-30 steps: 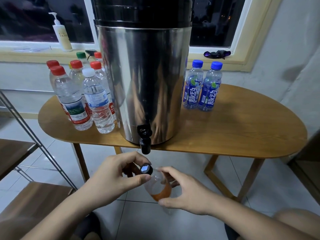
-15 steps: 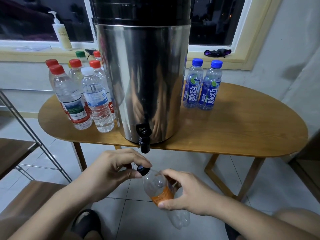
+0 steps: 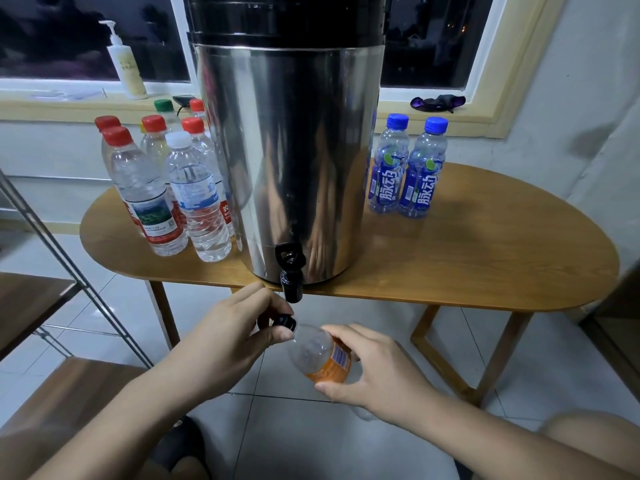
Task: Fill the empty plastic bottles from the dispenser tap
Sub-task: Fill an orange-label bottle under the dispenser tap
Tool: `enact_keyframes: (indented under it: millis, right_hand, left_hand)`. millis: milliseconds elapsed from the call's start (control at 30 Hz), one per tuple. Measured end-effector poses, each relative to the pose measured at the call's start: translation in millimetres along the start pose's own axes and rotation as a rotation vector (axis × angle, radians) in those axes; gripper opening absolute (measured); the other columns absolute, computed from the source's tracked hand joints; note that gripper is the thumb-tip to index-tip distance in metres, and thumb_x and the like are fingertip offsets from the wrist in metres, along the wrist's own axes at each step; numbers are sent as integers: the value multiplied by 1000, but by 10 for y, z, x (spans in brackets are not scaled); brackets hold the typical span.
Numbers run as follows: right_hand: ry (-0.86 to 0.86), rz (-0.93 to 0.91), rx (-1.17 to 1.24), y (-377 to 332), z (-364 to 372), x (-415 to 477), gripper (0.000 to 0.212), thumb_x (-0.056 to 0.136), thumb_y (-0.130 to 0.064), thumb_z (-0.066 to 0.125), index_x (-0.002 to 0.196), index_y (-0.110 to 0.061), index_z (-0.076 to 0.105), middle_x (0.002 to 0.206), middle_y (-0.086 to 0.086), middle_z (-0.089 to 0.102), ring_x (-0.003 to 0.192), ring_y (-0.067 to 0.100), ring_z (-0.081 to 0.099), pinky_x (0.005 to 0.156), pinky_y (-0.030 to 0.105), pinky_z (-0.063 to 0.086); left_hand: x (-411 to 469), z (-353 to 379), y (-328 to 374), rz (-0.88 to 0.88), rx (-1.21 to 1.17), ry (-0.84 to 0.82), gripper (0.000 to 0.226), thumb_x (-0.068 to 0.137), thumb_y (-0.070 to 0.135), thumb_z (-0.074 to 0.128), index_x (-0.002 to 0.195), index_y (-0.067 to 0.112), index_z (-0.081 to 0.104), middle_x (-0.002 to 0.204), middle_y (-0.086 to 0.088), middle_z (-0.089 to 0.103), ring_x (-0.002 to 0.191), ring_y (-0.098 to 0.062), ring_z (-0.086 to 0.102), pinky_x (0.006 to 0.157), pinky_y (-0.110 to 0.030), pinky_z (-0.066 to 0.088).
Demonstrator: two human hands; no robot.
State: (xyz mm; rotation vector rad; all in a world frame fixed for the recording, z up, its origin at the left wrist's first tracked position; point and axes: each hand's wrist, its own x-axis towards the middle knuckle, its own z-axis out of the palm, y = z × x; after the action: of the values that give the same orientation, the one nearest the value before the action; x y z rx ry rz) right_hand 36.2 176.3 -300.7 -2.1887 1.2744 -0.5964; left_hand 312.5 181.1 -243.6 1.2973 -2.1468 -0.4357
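Observation:
A clear plastic bottle with an orange label (image 3: 320, 356) lies tilted below the table edge, its neck pointing up-left. My right hand (image 3: 375, 370) grips its body. My left hand (image 3: 235, 337) pinches its black cap (image 3: 285, 321) between thumb and fingers. The black tap (image 3: 291, 277) of the tall steel dispenser (image 3: 287, 161) hangs just above and right of the cap. Whether the cap is still on the neck is not clear.
The dispenser stands on an oval wooden table (image 3: 467, 258). Several capped bottles (image 3: 162, 188) crowd its left side; two blue-labelled bottles (image 3: 403, 168) stand on the right. A pump bottle (image 3: 124, 62) sits on the windowsill. A metal-framed wooden shelf (image 3: 52, 299) is at left.
The bottle has tipped further onto its side and shifted slightly right. My left hand has kept its pinch on the cap, turning with it. The dispenser and table bottles have not moved.

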Motion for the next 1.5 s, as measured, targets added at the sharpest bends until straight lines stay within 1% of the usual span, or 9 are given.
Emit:
enact_keyframes:
  millis: [300, 500, 633, 733, 867, 1000, 1200, 1367, 1500]
  right_hand:
    - [20, -58, -149, -70, 30, -4, 76, 80, -71, 78, 147, -47, 50, 116, -25, 55, 110, 4, 56, 89, 22, 51]
    - [-4, -21, -76, -46, -8, 27, 76, 78, -72, 80, 145, -49, 51, 119, -26, 59, 111, 3, 60, 91, 24, 55]
    - [-24, 6, -25, 8, -16, 42, 76, 77, -72, 82, 143, -47, 54, 121, -26, 62, 112, 2, 62, 92, 26, 58]
    - [-58, 13, -34, 20, -17, 48, 77, 79, -70, 82, 146, -45, 52, 124, -26, 60, 114, 2, 61, 94, 25, 58]
    - [-53, 12, -37, 25, 30, 70, 78, 77, -72, 82, 145, -47, 52, 125, -27, 60, 115, 2, 61, 95, 25, 58]
    - [-59, 17, -69, 14, 73, 110, 79, 77, -73, 82, 145, -47, 50, 126, -27, 60, 114, 3, 61, 94, 26, 58]
    - [-55, 31, -92, -26, 128, 180, 81, 76, -74, 82, 145, -46, 51, 127, -24, 61, 114, 4, 62, 95, 26, 58]
    - [-34, 56, -89, -29, 136, 221, 83, 75, -73, 82, 146, -44, 51, 128, -24, 62, 114, 6, 62, 95, 28, 58]
    - [-47, 63, -80, 1, 128, 225, 83, 76, -72, 83, 147, -43, 51, 129, -24, 62, 114, 6, 62, 95, 29, 58]
  left_hand:
    - [12, 37, -113, 7, 286, 86, 74, 104, 83, 23, 86, 26, 65, 82, 13, 55, 69, -14, 58, 59, -37, 50]
    - [-19, -55, -58, -7, -13, 32, 38, 98, 75, 60, 107, 41, 75, 106, 20, 74, 97, -9, 72, 73, -25, 54]
    - [6, -115, -104, -34, -185, -57, 33, 84, 34, 92, 114, 40, 79, 118, 17, 78, 108, -16, 74, 81, -31, 58]
    - [2, -103, -174, -5, -158, -93, 32, 86, 24, 90, 111, 41, 80, 114, 14, 78, 102, -18, 75, 78, -34, 58]
    - [0, -83, -176, -47, -76, -59, 20, 90, 54, 76, 106, 43, 75, 102, 17, 73, 95, -13, 70, 76, -27, 53]
    - [16, -60, -161, -133, -63, -46, 32, 86, 66, 70, 92, 35, 78, 89, 19, 76, 86, -8, 71, 67, -19, 49]
    - [68, 1, -227, -233, 57, 0, 53, 88, 78, 61, 65, 30, 66, 64, 15, 64, 61, -10, 58, 53, -27, 39]
    - [55, -51, -266, -259, -81, -45, 49, 81, 80, 75, 99, 35, 78, 95, 20, 78, 90, -3, 73, 71, -22, 54]
    - [53, -95, -262, -256, -270, -117, 38, 78, 38, 95, 113, 33, 79, 115, 15, 79, 107, -11, 75, 88, -36, 59]
